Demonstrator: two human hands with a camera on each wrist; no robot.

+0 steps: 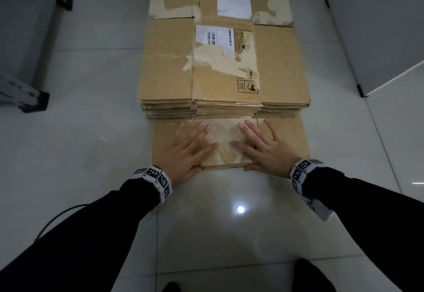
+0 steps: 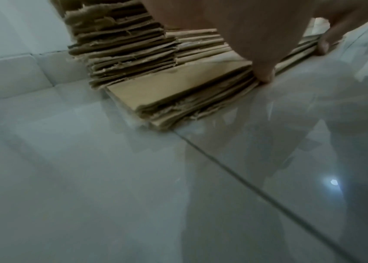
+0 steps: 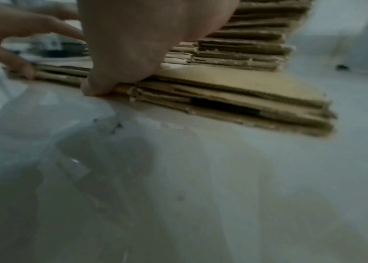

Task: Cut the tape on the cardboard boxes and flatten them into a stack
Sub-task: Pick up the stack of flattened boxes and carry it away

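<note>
Brown flattened cardboard sheets [image 1: 229, 144] lie on the floor under both flat, spread hands: left hand [image 1: 188, 151], right hand [image 1: 263, 147]; the taller stack [image 1: 224, 66] sits just beyond the fingertips. Left wrist: thumb [image 2: 266, 74] at near edge. Right wrist: same. Stiff, light; lift by side edges.

Brown cardboard stack [image 1: 223, 66] with a white label [image 1: 234, 3] beyond its far end and black printed symbols; pale grey glossy floor tiles [image 1: 91, 131]; black sleeves [image 1: 96, 234]; black-and-white checkered wristbands [image 1: 158, 180]
</note>
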